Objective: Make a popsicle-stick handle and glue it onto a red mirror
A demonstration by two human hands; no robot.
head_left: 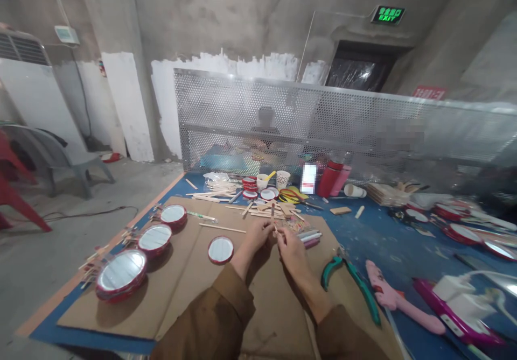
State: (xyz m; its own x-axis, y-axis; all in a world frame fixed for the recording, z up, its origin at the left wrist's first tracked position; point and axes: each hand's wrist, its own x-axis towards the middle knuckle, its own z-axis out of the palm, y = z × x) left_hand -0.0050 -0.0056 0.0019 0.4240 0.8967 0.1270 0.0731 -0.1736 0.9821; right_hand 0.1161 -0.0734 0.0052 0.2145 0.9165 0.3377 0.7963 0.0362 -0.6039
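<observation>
Step, judged: small-part handling | left hand (pixel 260 234) and right hand (pixel 291 246) both pinching slim brown wooden stick (pixel 273 210), tip toward 12 o'clock | next move likely needs steady fingertips

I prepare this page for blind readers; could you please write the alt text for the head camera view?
A person's left-hand grip and right-hand grip meet at a thin piece held over a cardboard sheet on a blue table. Three round, red-rimmed pieces are to the left; green-handled pliers and a pink glue gun lie to the right.
</observation>
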